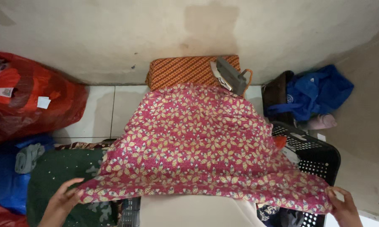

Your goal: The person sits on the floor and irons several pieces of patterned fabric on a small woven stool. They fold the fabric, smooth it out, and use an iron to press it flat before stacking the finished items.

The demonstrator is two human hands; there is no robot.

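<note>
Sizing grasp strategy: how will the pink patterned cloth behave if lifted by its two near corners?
Probably floppy: the pink patterned cloth drapes over the board and sags between the left hand and right hand. Likely light, since a fingertip grip holds each corner. It may drag toward the iron resting at the far end.
</note>
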